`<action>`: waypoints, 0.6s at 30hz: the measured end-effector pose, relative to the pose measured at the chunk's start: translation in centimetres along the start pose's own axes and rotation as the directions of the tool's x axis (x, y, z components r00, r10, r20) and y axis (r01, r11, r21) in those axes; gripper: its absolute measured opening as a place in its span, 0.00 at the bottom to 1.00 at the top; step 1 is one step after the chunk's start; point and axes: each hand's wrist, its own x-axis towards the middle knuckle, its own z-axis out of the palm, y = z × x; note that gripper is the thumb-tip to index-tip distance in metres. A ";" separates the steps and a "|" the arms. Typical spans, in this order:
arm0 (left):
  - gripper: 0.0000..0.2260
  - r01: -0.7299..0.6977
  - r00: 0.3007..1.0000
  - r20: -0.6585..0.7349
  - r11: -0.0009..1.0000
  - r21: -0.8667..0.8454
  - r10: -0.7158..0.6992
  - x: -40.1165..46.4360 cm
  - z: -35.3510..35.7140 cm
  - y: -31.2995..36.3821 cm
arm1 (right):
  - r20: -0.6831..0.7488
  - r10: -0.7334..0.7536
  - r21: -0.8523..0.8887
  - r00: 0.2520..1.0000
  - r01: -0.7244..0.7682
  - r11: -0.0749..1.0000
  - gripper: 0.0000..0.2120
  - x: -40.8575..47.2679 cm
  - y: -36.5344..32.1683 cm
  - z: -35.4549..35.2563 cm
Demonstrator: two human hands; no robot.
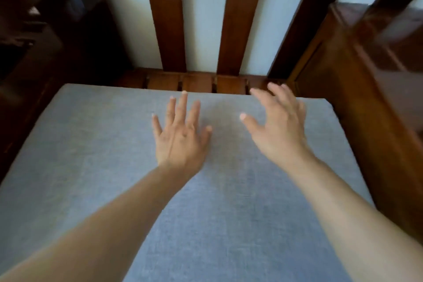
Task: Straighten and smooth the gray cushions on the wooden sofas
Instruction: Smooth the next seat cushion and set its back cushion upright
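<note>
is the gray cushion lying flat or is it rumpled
Flat. The gray cushion shows an even surface with no folds, its far edge straight along the wooden seat slats. Its near part is out of frame.

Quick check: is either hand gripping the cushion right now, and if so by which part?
Nothing is held. The left hand lies flat, fingers spread, on top of the gray cushion. The right hand is open over its back right area; contact cannot be told.
</note>
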 end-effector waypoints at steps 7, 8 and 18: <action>0.26 -0.123 0.948 0.306 0.988 0.092 0.089 -5.3 7.4 11.0 | 0.259 0.193 -0.183 0.946 -0.148 0.972 0.32 -9.0 13.2 0.8; 0.26 -0.124 0.942 0.323 0.988 0.091 0.088 -5.2 7.0 11.6 | 0.242 0.187 -0.156 0.952 -0.152 0.976 0.32 -9.6 13.0 0.2; 0.27 -0.013 0.970 0.245 0.999 0.043 0.002 -18.7 5.3 8.5 | 0.317 0.145 -0.204 0.937 -0.082 0.976 0.30 -22.4 7.7 -3.3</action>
